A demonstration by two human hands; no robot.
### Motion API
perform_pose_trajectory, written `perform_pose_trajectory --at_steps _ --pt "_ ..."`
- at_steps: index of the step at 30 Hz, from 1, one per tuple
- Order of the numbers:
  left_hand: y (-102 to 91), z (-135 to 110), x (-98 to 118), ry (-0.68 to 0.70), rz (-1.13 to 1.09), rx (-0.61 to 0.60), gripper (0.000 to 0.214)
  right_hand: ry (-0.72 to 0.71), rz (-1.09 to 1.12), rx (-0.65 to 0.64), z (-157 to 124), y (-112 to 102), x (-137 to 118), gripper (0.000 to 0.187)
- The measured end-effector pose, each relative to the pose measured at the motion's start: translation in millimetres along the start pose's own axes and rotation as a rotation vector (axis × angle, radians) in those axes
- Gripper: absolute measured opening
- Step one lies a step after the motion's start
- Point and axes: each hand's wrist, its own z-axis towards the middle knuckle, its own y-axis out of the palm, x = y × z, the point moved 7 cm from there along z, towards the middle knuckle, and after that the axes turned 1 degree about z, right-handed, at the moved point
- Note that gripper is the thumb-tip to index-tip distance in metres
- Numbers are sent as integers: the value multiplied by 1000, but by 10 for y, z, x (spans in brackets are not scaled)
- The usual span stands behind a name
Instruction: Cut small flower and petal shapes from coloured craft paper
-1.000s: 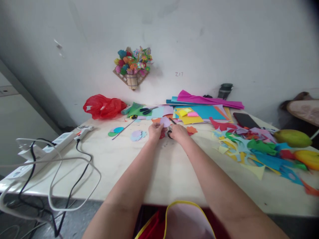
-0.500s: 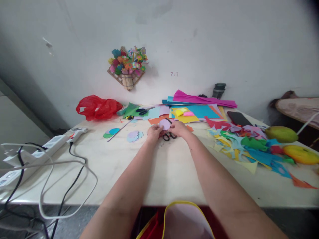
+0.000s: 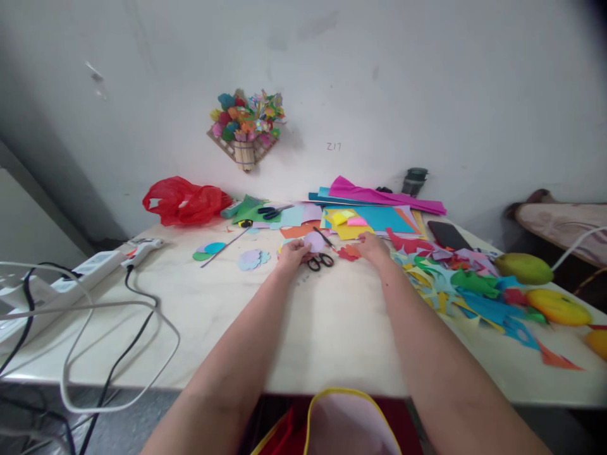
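Paper craft, step in hand: looks like one cut-out is being handled between snips, as no scissors are held right now; just a guess, going by the cut shapes around.
Left hand: clamped on the lilac disc, which is pinched at its left edge between thumb and fingers.
Right hand: held well apart from the left one, fingers loosely bent, tips brought right up to the edge of the red-orange flower. Whether the paper is actually gripped or just touched can't be told from here.
Scissors: left lying on the table, black handles just below the disc; the blades can't really be made out.
Next move: if the flower is wanted, a light pinch at one edge is probably called for, so the petals aren't creased. If the disc is to be trimmed, the scissors would need to be picked up first.
Lilac disc's looks: pale, round, plain and smooth-edged as far as can be seen, with the left side covered by the fingers. It's held around mid-table, just left of a slim dark stick, maybe a pencil.
Flower's looks: wavy-edged, red shading to orange, maybe more than one layer.
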Motion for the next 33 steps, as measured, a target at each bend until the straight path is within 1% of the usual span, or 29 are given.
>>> perform_pose_trajectory --at_steps 3,7,10,15,19,21,24,28,30,33 --pt "-3 13 -6 18 7 -9 23 -13 -37 -31 -26 45 69 47" --pt "-4 33 -19 35 23 -24 25 -73 -165 -40 -61 71 -5 47" --pt "1 31 -19 41 30 -31 27 -71 -189 -43 -51 85 -32 44" --pt "19 11 -3 44 46 -33 29 -12 -98 -29 4 105 33 46" --pt "25 0 15 54 48 -39 30 -31 43 -14 54 139 81 51" --pt "24 -5 18 48 38 -46 29 -43 107 -9 81 164 104 51" --pt "11 -14 20 34 36 -45 28 -57 151 15 107 182 131 41" --pt "-7 -30 26 25 36 -36 25 -62 135 -9 105 205 126 29" --pt "-10 -38 30 22 29 -32 25 -49 89 -17 97 196 112 33" --pt "4 -48 43 27 18 -43 24 -51 7 -7 88 162 72 47"
